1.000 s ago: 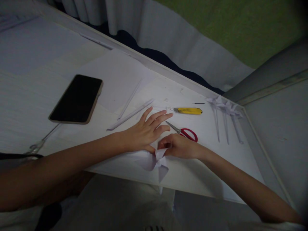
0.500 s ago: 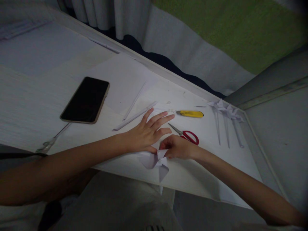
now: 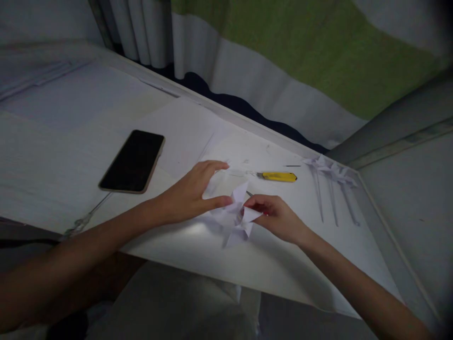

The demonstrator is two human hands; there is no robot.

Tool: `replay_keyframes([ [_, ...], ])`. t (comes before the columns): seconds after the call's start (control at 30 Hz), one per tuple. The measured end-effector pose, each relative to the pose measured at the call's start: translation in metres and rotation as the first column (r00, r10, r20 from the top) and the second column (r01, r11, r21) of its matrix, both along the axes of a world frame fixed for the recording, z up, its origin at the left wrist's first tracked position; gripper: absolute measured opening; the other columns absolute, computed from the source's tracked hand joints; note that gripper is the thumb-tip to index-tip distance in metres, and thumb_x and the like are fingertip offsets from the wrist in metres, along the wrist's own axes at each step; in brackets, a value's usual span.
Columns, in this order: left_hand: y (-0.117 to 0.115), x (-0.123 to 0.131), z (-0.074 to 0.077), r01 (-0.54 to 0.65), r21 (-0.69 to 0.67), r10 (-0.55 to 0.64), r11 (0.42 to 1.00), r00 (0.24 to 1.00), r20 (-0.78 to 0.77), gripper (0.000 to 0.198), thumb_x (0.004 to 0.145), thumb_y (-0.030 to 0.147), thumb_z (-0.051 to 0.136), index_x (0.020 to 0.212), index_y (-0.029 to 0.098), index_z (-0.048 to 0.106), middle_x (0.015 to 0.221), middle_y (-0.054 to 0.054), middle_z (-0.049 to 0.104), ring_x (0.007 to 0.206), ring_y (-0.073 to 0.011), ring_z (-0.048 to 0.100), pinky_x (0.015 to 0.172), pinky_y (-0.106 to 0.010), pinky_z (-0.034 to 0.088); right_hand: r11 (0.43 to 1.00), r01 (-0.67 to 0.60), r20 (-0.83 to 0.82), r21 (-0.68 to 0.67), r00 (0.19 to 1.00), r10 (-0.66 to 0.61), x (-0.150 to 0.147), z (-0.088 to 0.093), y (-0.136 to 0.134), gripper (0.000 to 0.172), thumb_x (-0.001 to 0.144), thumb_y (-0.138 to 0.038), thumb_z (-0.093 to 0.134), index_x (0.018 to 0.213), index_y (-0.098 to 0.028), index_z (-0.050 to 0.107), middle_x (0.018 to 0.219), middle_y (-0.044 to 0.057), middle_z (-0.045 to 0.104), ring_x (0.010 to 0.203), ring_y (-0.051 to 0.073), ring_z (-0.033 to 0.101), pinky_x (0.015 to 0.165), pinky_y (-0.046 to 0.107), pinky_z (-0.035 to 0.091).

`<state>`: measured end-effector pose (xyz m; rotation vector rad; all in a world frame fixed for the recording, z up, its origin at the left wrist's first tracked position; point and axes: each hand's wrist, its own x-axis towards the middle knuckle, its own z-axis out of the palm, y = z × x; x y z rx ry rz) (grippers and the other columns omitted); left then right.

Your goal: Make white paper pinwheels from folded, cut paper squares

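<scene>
Left hand (image 3: 187, 196) and right hand (image 3: 278, 215) hung over the tabletop (image 3: 184, 248), a folded-paper pinwheel (image 3: 239, 226) between them, starlike with no clear long axis. From where I stood, the right was nearer its middle, pinching one blade (image 3: 252, 214); the left, unclosed, had its thumb at another.

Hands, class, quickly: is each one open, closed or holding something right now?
Left hand: open, thumb at the folded white paper.
Right hand: closed, pinching a flap of the folded white paper.
</scene>
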<state>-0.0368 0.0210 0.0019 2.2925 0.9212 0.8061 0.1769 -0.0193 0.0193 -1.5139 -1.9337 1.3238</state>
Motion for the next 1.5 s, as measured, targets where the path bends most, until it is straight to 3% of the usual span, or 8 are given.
replay_keyframes([
  [0.13,-0.002,0.004,0.018,0.146,-0.442,-0.103,0.885,0.987,0.121,0.041,0.070,0.040,0.057,0.104,0.018,0.051,0.107,-0.005,0.057,0.098,-0.0182,0.052,0.087,-0.032,0.038,0.972,0.019,-0.031,0.236,0.999,-0.012,-0.002,0.017,-0.003,0.011,0.068,-0.014,0.057,0.078,-0.016,0.059,0.075,0.002,0.061,0.070,0.013,0.055,0.065,0.024,0.042],
  [0.23,-0.002,0.011,0.023,0.315,-0.574,-0.193,0.756,0.945,0.263,0.025,0.072,0.031,0.056,0.092,0.016,0.057,0.093,-0.003,0.062,0.089,-0.0165,0.057,0.082,-0.029,0.041,0.948,-0.009,-0.020,0.318,1.000,0.016,-0.004,0.020,-0.002,0.012,0.070,-0.013,0.055,0.080,-0.016,0.059,0.077,0.002,0.061,0.072,0.013,0.055,0.066,0.023,0.042],
  [0.37,-0.001,0.017,0.023,0.297,-0.683,-0.098,0.667,0.944,0.314,0.017,0.074,0.030,0.053,0.082,0.015,0.056,0.081,-0.002,0.063,0.078,-0.0167,0.058,0.069,-0.027,0.044,0.935,-0.015,-0.031,0.354,0.999,0.028,-0.008,0.017,0.001,0.013,0.072,-0.013,0.053,0.082,-0.018,0.059,0.076,0.001,0.061,0.071,0.012,0.056,0.063,0.023,0.043],
  [0.63,0.018,-0.014,0.026,0.066,-0.657,0.103,0.751,0.971,0.216,0.012,0.072,0.028,0.055,0.070,0.015,0.057,0.067,0.002,0.059,0.065,-0.0117,0.056,0.059,-0.021,0.042,0.968,-0.210,-0.072,0.140,0.972,0.222,0.000,0.024,0.033,0.030,0.075,-0.019,0.052,0.104,-0.019,0.051,0.101,0.004,0.058,0.090,0.013,0.054,0.075,0.026,0.044],
  [0.77,0.031,-0.040,0.032,-0.050,-0.701,0.319,0.711,0.912,0.258,0.012,0.068,0.027,0.061,0.067,0.016,0.056,0.061,0.003,0.059,0.058,-0.0115,0.057,0.054,-0.021,0.043,0.960,-0.045,0.134,0.275,0.991,0.008,0.006,0.010,0.076,0.025,0.082,-0.024,0.040,0.101,-0.013,0.052,0.090,0.008,0.059,0.080,0.014,0.056,0.069,0.028,0.044],
  [0.93,0.046,-0.052,0.050,-0.052,-0.708,0.452,0.704,0.802,0.391,0.017,0.068,0.025,0.062,0.083,0.018,0.058,0.071,0.001,0.066,0.061,-0.0118,0.060,0.059,-0.022,0.047,0.914,-0.103,0.246,0.391,0.969,0.004,-0.006,-0.016,0.124,0.033,0.073,-0.016,0.054,0.106,-0.017,0.054,0.104,0.011,0.051,0.098,0.021,0.045,0.086,0.038,0.033],
  [1.23,0.066,-0.041,0.077,-0.001,-0.631,0.374,0.776,0.806,0.459,0.024,0.067,0.026,0.064,0.088,0.015,0.060,0.077,0.000,0.068,0.067,-0.0131,0.061,0.064,-0.021,0.048,0.916,-0.191,0.133,0.354,0.979,0.153,-0.009,-0.013,0.131,0.009,0.071,-0.016,0.057,0.078,-0.015,0.061,0.086,0.005,0.060,0.080,0.015,0.053,0.073,0.029,0.041],
  [1.5,0.061,0.017,0.101,0.224,-0.611,0.070,0.759,0.905,0.420,0.019,0.070,0.025,0.061,0.087,0.019,0.062,0.068,0.002,0.065,0.064,-0.0116,0.059,0.057,-0.019,0.046,0.870,0.245,-0.234,0.427,0.960,-0.156,0.019,0.052,0.094,0.022,0.075,-0.036,0.051,0.080,-0.015,0.055,0.073,0.003,0.060,0.061,0.010,0.056,0.056,0.024,0.048],
])
